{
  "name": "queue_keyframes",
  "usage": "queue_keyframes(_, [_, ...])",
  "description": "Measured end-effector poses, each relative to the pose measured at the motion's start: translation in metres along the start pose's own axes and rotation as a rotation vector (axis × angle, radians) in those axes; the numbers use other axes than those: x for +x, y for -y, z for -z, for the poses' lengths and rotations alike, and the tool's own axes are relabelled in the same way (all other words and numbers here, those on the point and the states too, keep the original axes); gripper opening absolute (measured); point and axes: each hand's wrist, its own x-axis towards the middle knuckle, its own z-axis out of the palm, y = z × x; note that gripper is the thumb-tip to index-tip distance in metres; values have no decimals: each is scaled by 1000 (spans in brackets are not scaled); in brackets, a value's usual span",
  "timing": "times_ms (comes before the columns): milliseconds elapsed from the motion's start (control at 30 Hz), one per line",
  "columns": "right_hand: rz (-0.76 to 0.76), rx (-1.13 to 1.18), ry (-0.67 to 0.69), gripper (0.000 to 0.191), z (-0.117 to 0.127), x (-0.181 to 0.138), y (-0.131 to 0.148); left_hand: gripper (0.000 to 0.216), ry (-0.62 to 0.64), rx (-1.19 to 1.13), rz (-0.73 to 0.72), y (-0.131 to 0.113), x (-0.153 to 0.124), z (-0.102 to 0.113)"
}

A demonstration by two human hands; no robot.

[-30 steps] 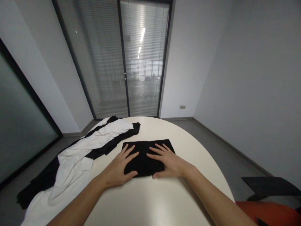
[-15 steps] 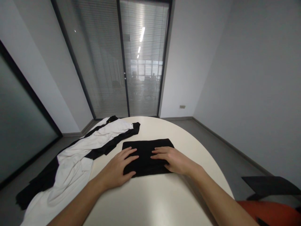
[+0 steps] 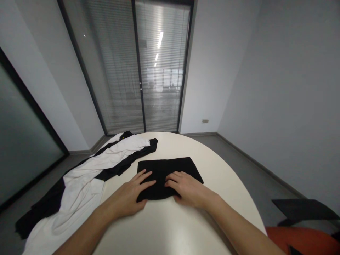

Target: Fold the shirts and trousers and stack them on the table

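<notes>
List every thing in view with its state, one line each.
black cloth, folded into a flat rectangle, lying on the table.
left hand, open, palm down, fingers on the cloth's near left edge.
right hand, open, palm down on the cloth's near edge.
white and black garments, unfolded, rumpled, draped over the table's left side.
blinds, lowered.

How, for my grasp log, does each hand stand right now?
Left hand: open, flat on the folded black cloth.
Right hand: open, palm down on the same cloth.
</notes>
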Motion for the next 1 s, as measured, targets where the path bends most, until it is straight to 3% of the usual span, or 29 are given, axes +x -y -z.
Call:
queue_keyframes(133, [-38,-36,11,41,7,-3,-5,69,-30,-24,-14,-7,0,2])
queue_keyframes(333, [-120,1,-34,45,24,-19,-34,73,33,-108,-77,-43,-2,7])
queue_keyframes(400, [-191,41,-59,52,28,-28,-47,55,3,-155,-120,-51,1,8])
queue_keyframes(467, [-266,110,-89,55,34,-38,-58,35,-111,-158,-94,-50,5,7])
queue_keyframes(567, [-476,176,-111,37,42,-54,-71,31,-328,-95,40,-35,12,0])
queue_keyframes(633, [-705,208,-83,31,44,-62,-76,37,-382,-79,131,-21,15,-7])
queue_keyframes(700, [-928,337,-14,53,42,-65,-79,41,-372,-109,205,-11,17,-14])
queue_keyframes(767, [-1059,556,33,79,35,-64,-79,40,-355,-164,240,-6,17,-19])
queue_keyframes(867, [-1072,729,-25,90,20,-56,-80,35,-361,-238,240,-4,19,-18])
queue_keyframes(1000, [-967,652,-172,60,0,-43,-92,29,-353,-267,309,-11,20,-10])
